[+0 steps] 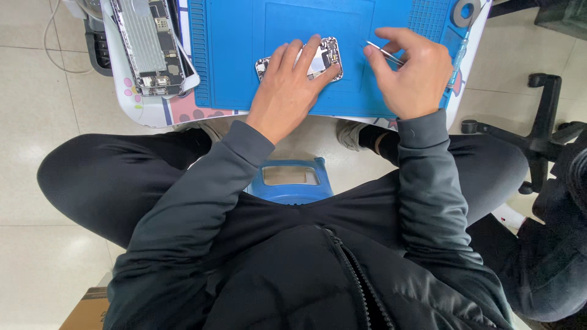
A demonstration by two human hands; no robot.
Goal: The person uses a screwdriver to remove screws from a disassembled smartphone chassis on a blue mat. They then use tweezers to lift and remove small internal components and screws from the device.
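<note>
An opened phone body (327, 56) with bare circuitry lies on a blue work mat (232, 55). My left hand (292, 85) lies flat over the phone and pins it down, covering most of its left half. My right hand (411, 72) hovers just right of the phone, pinching thin metal tweezers (384, 52) whose tips point up-left toward the phone's edge.
A second disassembled phone (150, 46) lies at the table's left end on a white patterned surface (147, 110). A screwdriver (457, 58) and a tape roll (468, 11) sit at the mat's right edge. A blue stool (292, 183) is under me; a black office chair base (541, 131) stands at right.
</note>
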